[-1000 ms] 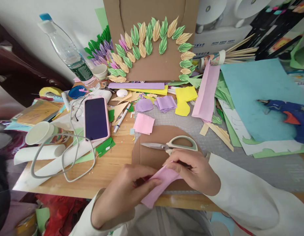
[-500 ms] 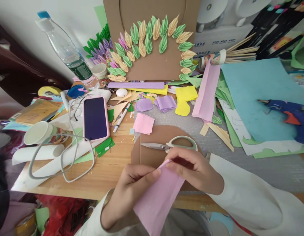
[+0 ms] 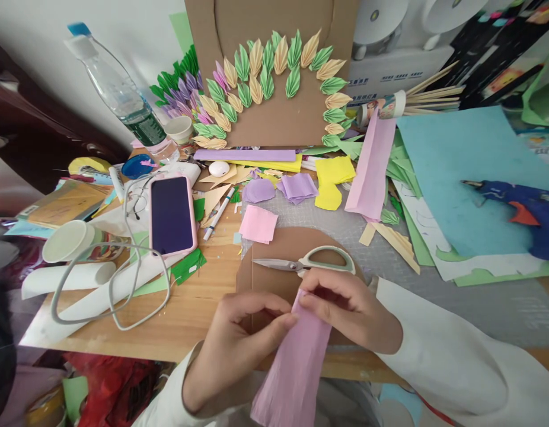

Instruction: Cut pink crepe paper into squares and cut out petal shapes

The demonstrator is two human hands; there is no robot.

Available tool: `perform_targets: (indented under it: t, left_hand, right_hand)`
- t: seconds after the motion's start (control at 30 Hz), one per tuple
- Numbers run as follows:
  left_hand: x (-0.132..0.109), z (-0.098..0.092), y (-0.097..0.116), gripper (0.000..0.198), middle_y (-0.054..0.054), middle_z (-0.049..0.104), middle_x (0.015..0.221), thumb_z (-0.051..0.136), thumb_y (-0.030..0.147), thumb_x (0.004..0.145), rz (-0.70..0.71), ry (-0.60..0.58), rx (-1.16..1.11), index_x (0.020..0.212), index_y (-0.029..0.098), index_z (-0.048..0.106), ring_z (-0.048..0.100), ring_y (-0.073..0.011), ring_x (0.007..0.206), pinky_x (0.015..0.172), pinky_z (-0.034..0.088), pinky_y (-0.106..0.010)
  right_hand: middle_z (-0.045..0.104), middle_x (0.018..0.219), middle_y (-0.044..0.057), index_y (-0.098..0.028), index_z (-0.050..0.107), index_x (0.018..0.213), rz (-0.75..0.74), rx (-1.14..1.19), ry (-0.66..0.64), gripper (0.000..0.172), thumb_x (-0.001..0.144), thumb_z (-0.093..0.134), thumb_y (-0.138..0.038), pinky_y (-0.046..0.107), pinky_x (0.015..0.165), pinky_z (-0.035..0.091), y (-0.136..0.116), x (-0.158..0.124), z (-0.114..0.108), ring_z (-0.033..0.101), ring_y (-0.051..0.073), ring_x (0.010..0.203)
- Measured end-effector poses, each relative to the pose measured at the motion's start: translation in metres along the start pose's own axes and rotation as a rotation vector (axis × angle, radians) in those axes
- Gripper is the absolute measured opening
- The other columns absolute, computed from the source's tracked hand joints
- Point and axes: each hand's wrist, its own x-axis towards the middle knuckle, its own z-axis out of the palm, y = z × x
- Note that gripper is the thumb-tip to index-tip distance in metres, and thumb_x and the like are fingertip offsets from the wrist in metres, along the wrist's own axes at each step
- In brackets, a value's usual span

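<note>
A strip of pink crepe paper (image 3: 296,367) hangs from my two hands over the table's front edge, its lower part spreading toward my lap. My right hand (image 3: 345,308) pinches its top end between thumb and fingers. At the strip's left edge, the thumb and index fingertips of my left hand (image 3: 248,338) close on the paper, the rest of that hand being loosely curved. Just beyond my hands lie scissors (image 3: 301,263) with pale handles, on a rounded piece of brown cardboard (image 3: 274,279). A small stack of pink paper squares (image 3: 258,224) sits beyond the cardboard's left side.
Green and cream pleated paper leaves line a standing cardboard panel (image 3: 265,118). Purple pieces (image 3: 297,187), yellow paper (image 3: 330,178) and a folded pink strip (image 3: 371,166) lie ahead. Leftward are a phone (image 3: 171,214), cable (image 3: 112,308) and bottle (image 3: 127,101); rightward, a blue glue gun (image 3: 519,201).
My left thumb has slid off the paper's face to its left edge, with that hand's fingers looser. The pink strip hangs more upright and looks more wrinkled.
</note>
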Motion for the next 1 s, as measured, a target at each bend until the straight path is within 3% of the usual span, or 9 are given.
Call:
perform_targets:
  t: [0.2,0.33,0.47,0.67,0.8,1.0]
  left_hand:
    - [0.000,-0.007,-0.002,0.021,-0.005,0.067,0.065,0.065,0.028,0.083,-0.040,-0.133,-0.130,0.070,0.014,0.073,0.057,-0.0108,0.060,0.056,0.047,-0.016]
    - [0.000,-0.005,-0.003,0.015,-0.005,0.069,0.069,0.067,0.027,0.081,-0.067,-0.136,-0.174,0.076,0.014,0.073,0.059,-0.0122,0.063,0.060,0.049,-0.018]
    - [0.000,-0.002,-0.005,0.025,-0.002,0.060,0.061,0.062,0.034,0.084,-0.020,-0.067,-0.052,0.073,0.013,0.069,0.049,-0.0093,0.055,0.051,0.041,-0.016]
    - [0.000,0.002,-0.010,0.029,0.002,0.050,0.057,0.061,0.033,0.086,0.025,-0.127,0.154,0.066,0.013,0.065,0.039,-0.0071,0.052,0.047,0.030,-0.017]
    - [-0.001,0.006,-0.010,0.038,0.004,0.038,0.053,0.055,0.031,0.090,0.135,-0.023,0.255,0.057,0.012,0.059,0.031,-0.0065,0.050,0.044,0.024,-0.018]
    - [-0.005,0.006,-0.013,0.033,0.003,0.042,0.052,0.052,0.030,0.091,0.167,0.194,0.221,0.065,0.013,0.064,0.034,-0.0068,0.048,0.042,0.025,-0.018]
  right_hand:
    - [0.053,0.066,-0.003,-0.019,0.059,0.080,0.004,0.135,-0.042,0.018,0.092,0.054,-0.030,0.020,0.048,0.032,-0.001,-0.003,-0.001,0.044,0.008,0.055]
    - [0.052,0.065,-0.003,-0.018,0.058,0.079,0.002,0.134,-0.041,0.019,0.092,0.053,-0.030,0.020,0.047,0.032,-0.002,-0.004,-0.002,0.044,0.008,0.054]
    - [0.051,0.064,-0.002,-0.017,0.058,0.079,-0.011,0.009,-0.014,0.020,0.092,0.052,-0.031,0.022,0.048,0.031,-0.001,-0.003,-0.001,0.042,0.009,0.054]
    - [0.050,0.064,-0.002,-0.017,0.058,0.077,-0.011,-0.093,0.016,0.020,0.091,0.053,-0.031,0.024,0.050,0.031,0.001,-0.003,0.001,0.042,0.010,0.055]
    - [0.044,0.061,-0.005,-0.018,0.055,0.077,0.040,-0.004,0.004,0.023,0.092,0.052,-0.035,0.023,0.045,0.027,-0.001,-0.003,0.001,0.036,0.009,0.051]
    - [0.042,0.063,-0.004,-0.020,0.050,0.076,0.043,-0.010,0.012,0.028,0.091,0.054,-0.043,0.024,0.048,0.031,0.006,-0.005,0.001,0.040,0.011,0.055]
